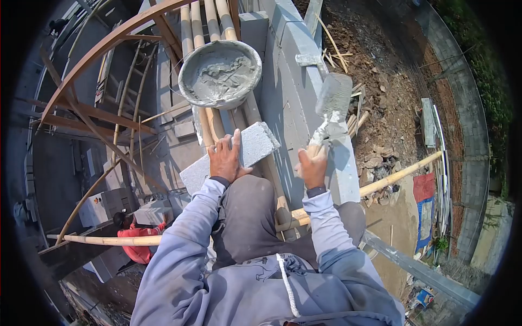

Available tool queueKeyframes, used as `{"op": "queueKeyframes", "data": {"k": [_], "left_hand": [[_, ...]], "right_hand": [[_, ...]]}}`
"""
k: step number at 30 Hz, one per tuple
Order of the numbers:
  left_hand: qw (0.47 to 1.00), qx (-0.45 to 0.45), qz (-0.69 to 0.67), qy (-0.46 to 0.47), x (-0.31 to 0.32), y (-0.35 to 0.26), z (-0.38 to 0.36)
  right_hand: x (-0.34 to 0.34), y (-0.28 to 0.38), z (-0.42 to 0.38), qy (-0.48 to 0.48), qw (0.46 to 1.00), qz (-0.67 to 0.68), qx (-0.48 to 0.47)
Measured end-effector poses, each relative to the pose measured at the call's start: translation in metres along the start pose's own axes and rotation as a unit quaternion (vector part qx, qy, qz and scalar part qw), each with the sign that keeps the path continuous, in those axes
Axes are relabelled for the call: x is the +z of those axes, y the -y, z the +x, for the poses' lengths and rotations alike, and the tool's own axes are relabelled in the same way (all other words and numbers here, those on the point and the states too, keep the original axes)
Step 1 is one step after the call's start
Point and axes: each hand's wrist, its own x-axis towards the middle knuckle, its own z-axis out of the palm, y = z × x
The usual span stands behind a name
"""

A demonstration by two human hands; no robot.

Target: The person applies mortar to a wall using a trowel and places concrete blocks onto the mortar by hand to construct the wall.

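Note:
My left hand (224,158) lies on a pale grey block (254,144) that rests tilted across the bamboo poles, with its fingers spread over the top face. In my right hand (312,167) is the handle of a trowel (334,96), its blade pointing away from me and coated with mortar. The trowel is over the top of a light grey block wall (343,176). A round bucket (220,75) of wet grey mortar stands on the bamboo poles beyond the block.
Bamboo poles (216,22) run under the bucket. A curved brown frame (81,65) rises at the left. Far below on the left, a person in red (136,244) is beside blocks. Rubble and soil (380,92) lie below on the right, past a bamboo pole (399,176).

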Motion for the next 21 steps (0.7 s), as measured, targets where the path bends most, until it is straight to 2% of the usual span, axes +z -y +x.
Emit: {"op": "queueKeyframes", "data": {"k": [1,3,4,7,9,12,13,14,16,17,19,21], "left_hand": [[1.0,0.005,-0.005,0.005,0.0,-0.005,-0.001],[1.0,0.001,-0.007,-0.003,-0.003,-0.006,0.015],[1.0,-0.005,-0.008,0.018,-0.002,-0.006,0.001],[1.0,0.004,0.01,-0.001,-0.003,-0.007,0.001],[1.0,0.004,0.013,0.002,-0.001,-0.007,0.0],[1.0,0.001,0.01,0.002,-0.002,-0.005,0.002],[1.0,0.003,0.007,0.004,-0.002,-0.006,0.0],[1.0,0.007,0.013,0.008,-0.001,-0.006,-0.004],[1.0,0.008,0.025,0.003,0.0,-0.005,0.001],[1.0,0.005,0.019,-0.001,0.002,-0.005,0.0],[1.0,0.009,0.01,-0.004,0.0,-0.005,0.0],[1.0,0.005,0.011,0.007,-0.002,-0.006,0.0]], "right_hand": [[0.0,-0.013,-0.004,0.11,0.985,-0.129,0.015],[-0.004,-0.025,0.017,0.259,0.956,-0.116,0.078],[-0.017,-0.012,0.019,0.248,0.954,-0.096,0.135],[-0.043,0.034,0.025,0.091,0.987,0.109,0.07],[-0.045,0.046,0.031,-0.04,0.962,0.268,0.045],[-0.002,0.002,0.031,-0.125,0.955,0.265,0.05],[0.001,-0.017,0.021,0.058,0.988,0.107,0.091],[-0.002,-0.029,0.027,0.141,0.987,0.025,0.079],[-0.006,-0.03,0.033,0.296,0.946,-0.134,0.011],[-0.016,-0.031,0.038,0.259,0.96,-0.098,0.039],[-0.039,0.018,0.044,0.215,0.969,0.021,0.124],[-0.048,0.04,0.051,0.054,0.979,0.184,0.075]]}}
